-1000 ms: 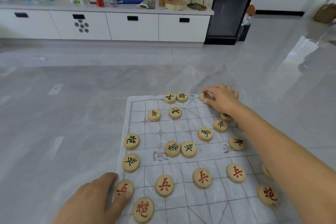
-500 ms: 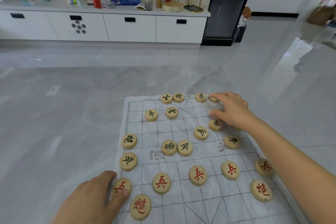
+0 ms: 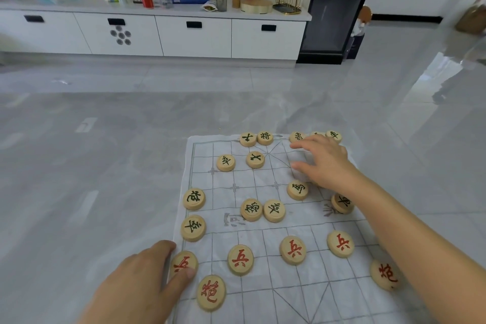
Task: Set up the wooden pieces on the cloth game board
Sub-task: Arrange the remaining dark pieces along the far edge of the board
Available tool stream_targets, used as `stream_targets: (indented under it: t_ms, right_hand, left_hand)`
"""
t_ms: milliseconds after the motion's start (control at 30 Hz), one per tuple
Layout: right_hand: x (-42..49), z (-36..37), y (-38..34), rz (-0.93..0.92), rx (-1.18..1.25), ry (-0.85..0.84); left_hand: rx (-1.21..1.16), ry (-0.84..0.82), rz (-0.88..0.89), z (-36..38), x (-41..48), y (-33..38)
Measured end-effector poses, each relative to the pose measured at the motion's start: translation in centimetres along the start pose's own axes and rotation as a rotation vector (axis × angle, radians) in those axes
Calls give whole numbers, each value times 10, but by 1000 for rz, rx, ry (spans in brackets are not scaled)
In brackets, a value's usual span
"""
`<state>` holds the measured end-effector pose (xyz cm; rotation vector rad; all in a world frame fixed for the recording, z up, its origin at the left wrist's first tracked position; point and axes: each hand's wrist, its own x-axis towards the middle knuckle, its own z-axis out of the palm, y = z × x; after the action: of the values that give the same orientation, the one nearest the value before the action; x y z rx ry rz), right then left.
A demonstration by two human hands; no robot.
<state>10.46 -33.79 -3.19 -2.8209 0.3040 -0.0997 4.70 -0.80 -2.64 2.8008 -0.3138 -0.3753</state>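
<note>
Over the cloth board, lower right of frame, the right hand has drawn back from the top-edge row, fingers loose, holding nothing. The left hand, lower left, rests its thumb on a red piece at the board's corner; other wooden pieces lie scattered.

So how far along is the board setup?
Looks done: red soldiers line the near half; far-row black pieces sit along the far edge. In hand: the left hand rests its thumb on the leftmost red soldier; the right hand hovers open beside that row. Left: scattered black pieces mid-board.
</note>
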Motion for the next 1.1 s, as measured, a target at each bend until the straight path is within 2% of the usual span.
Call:
stream_targets:
  t_ms: [200, 400, 467, 567, 667, 800, 1100]
  right_hand:
    - [0, 6, -8, -3, 21, 38]
    - [20, 35, -57, -19, -192, 91]
    - [25, 41, -62, -44, -195, 87]
    - [29, 38, -50, -78, -45, 66]
    - [36, 21, -23, -21, 33, 94]
    - [54, 6, 5, 78, -88, 89]
    - [76, 21, -1, 64, -194, -9]
  left_hand:
    - [10, -12, -10, 0, -1, 2]
    - [8, -37, -17, -6, 1, 8]
    - [16, -21, -10, -6, 1, 8]
    - [38, -27, -26, -6, 1, 8]
    - [45, -53, -31, -5, 3, 8]
    - [43, -40, -24, -4, 5, 8]
    - [53, -46, -34, -3, 4, 5]
